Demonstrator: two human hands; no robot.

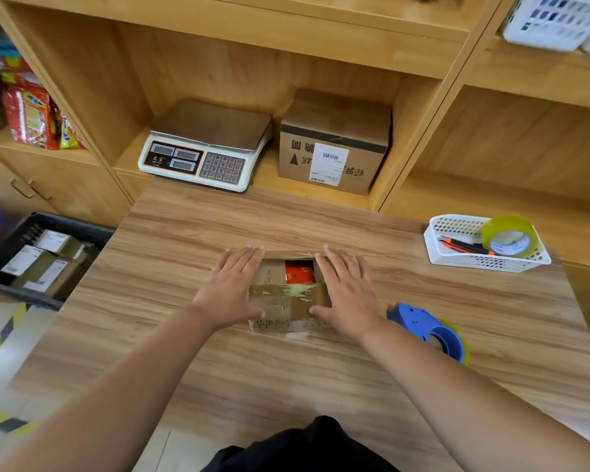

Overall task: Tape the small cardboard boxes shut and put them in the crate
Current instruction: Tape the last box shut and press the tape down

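Partway only: labelled brown parcels (45, 264) already in the black plastic crate (65, 222) beside the wood-grain desk (286, 376), small brown cardboard box (286, 303) mid-desk unsealed and gaping, left grip (232, 287) and right grip (346, 291) spread flat on its side flaps, blue tape dispenser (433, 330) lying unheld.

a small cardboard box (288, 301) sits at the frame's centre, its far flaps open over something red and its near half crossed by shiny tape. the dark crate (75, 223) at middle left holds labelled boxes (45, 264).
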